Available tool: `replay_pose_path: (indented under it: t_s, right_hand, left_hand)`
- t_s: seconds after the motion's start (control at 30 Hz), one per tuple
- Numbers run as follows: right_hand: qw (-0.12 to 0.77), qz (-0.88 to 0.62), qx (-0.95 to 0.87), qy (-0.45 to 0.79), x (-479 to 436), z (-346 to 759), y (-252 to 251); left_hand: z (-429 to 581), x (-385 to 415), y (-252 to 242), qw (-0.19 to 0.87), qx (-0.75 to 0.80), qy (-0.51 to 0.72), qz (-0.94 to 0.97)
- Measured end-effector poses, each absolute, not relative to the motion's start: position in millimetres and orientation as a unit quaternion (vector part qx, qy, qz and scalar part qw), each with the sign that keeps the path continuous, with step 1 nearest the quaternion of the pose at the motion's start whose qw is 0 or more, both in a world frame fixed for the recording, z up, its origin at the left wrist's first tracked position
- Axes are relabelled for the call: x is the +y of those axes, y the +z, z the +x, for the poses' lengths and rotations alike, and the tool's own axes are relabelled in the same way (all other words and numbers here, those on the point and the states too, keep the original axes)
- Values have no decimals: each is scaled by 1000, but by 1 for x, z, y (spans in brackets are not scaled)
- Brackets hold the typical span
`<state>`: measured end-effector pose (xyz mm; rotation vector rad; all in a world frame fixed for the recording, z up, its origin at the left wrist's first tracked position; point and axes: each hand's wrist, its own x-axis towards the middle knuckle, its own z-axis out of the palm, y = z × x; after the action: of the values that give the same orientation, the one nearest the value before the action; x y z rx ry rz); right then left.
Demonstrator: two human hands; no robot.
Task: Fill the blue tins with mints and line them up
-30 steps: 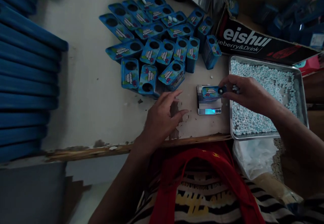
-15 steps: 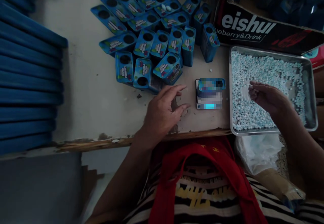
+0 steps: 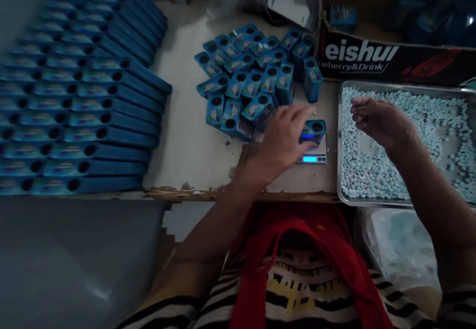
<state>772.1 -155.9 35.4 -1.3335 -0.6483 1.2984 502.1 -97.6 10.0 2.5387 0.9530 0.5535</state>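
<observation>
On a small digital scale [image 3: 313, 159] with a lit blue display lies a blue candy tin [image 3: 315, 130] with a dark round hole in its top. My left hand [image 3: 284, 138] reaches in from the left, its thumb and fingers spread around the near end of this tin; whether they touch it I cannot tell. Over the left part of a metal tray [image 3: 339, 170] of small pale blue and white candies [image 3: 375, 180] is my right hand [image 3: 383, 121]. Its fingers are pinched together, and what they hold, if anything, is hidden.
Several blue tins [image 3: 238, 83] stand clustered behind my left hand, a few loose candies [image 3: 262, 46] on top. Rows of stacked blue tins [image 3: 122, 106] fill the left side. A black carton [image 3: 364, 54] with more tins is behind the tray. The worn table edge [image 3: 208, 192] runs in front.
My left hand has moved right, from beside the scale to around the tin on it. My right hand stays pinched over the tray, slightly farther back. The view has shifted left.
</observation>
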Motion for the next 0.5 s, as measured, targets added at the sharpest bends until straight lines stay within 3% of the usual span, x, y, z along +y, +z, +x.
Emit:
replay_pose_path:
  t_s: [0.1, 0.23, 0.3, 0.4, 0.5]
  right_hand:
    - [552, -557, -345, 516, -134, 762, 37]
    - [474, -585, -510, 416, -109, 734, 41]
    - [374, -639, -606, 292, -93, 715, 44]
    - [130, -712, -685, 81, -61, 690, 49]
    - [-83, -706, -704, 14, -28, 673, 52]
  left_hand:
    - [514, -102, 16, 207, 307, 157, 916]
    - [453, -90, 51, 173, 341, 262, 886]
    - [400, -61, 77, 129, 390, 310, 858]
    - [332, 15, 109, 14, 503, 341, 794]
    - [303, 105, 121, 4, 554, 320, 769]
